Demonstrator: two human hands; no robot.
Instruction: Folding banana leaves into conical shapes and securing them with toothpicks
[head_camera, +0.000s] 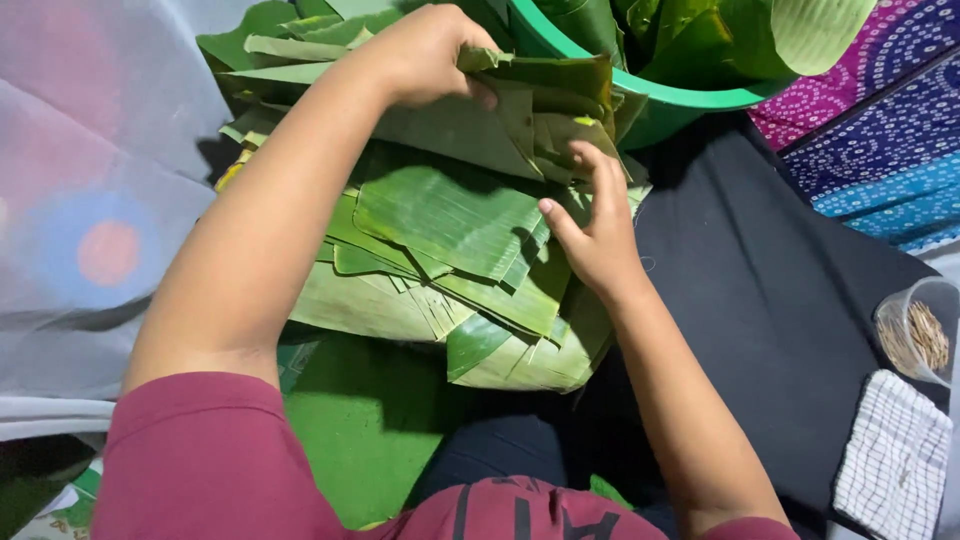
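Maroon short-sleeved shirt (200, 460) — dark lettering — bare forearms.

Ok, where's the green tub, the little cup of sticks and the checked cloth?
green tub (665, 100), head view, on its front rim.
cup of sticks (915, 338), head view, on the sticks inside.
checked cloth (893, 458), head view, on its middle.

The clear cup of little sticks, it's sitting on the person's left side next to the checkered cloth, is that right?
Not quite. The head view shows the clear cup of little sticks on the person's right side, not the left. It does sit next to the checkered cloth.
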